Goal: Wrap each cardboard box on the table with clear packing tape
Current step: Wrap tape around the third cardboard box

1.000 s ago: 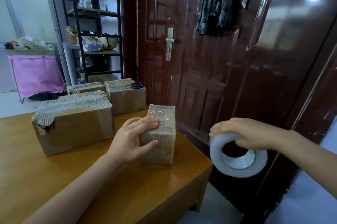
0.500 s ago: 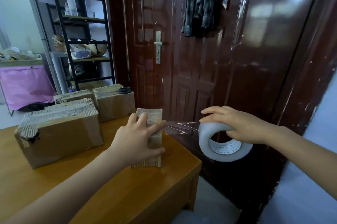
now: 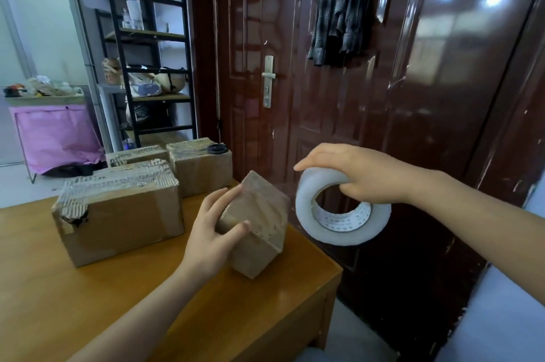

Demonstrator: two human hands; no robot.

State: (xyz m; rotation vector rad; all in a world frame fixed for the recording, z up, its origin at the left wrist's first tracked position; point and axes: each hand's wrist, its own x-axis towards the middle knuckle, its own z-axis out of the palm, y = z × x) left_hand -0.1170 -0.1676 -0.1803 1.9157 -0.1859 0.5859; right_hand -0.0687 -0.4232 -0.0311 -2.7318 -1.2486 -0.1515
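A small cardboard box (image 3: 259, 226) is tipped up on one edge near the right end of the wooden table (image 3: 88, 302). My left hand (image 3: 211, 232) grips its left side. My right hand (image 3: 362, 174) holds a big roll of clear packing tape (image 3: 342, 211) in the air just right of the box, past the table's edge. A faint strip of tape runs from the roll to the box's upper right face. A large box (image 3: 118, 214) lies to the left, and two more boxes (image 3: 200, 168) (image 3: 135, 153) stand behind it.
Black scissors (image 3: 216, 148) lie on the back right box. A dark red door (image 3: 324, 96) with a hanging plaid shirt (image 3: 345, 5) stands close behind the table. A black shelf rack (image 3: 147, 52) and a pink-covered stand (image 3: 54, 134) are at the far left.
My left hand has tilted and turned the small box up onto an edge. My right hand has brought the tape roll closer to the box, so the stretched strip is shorter.
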